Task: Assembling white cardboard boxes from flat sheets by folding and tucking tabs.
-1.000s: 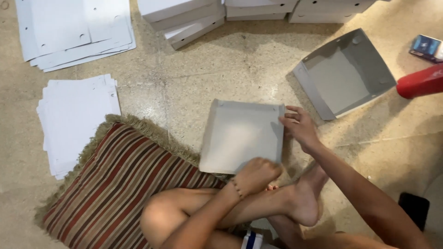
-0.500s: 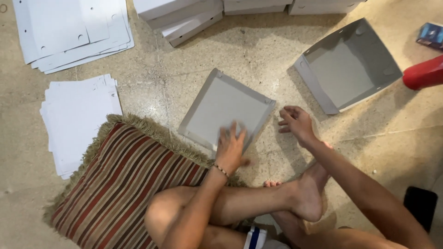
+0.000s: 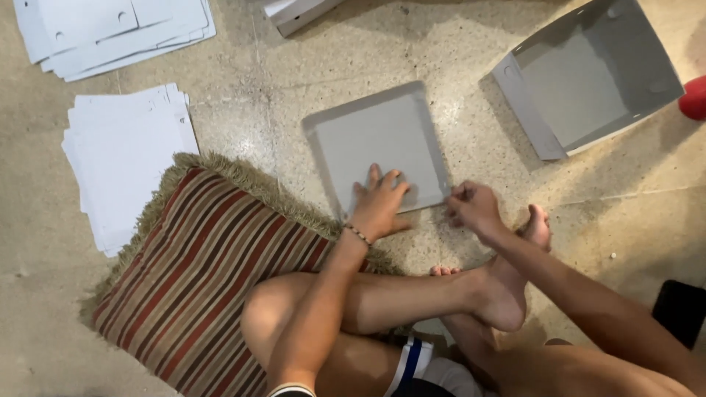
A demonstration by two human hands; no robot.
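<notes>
Left hand (image 3: pixel 379 208) flat, fingers spread on shallow grey cardboard tray (image 3: pixel 379 140); right hand (image 3: pixel 473 208) pinching its four-o'clock corner.

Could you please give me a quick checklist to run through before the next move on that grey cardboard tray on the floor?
1. Left hand flat on the grey tray: ok.
2. Right hand at the tray's near right corner: ok; its grip there: cannot tell.
3. Tray lying flat on the floor: ok.
4. Tray apart from the striped cushion: ok.
5. Finished open box apart from the tray: ok.
</notes>
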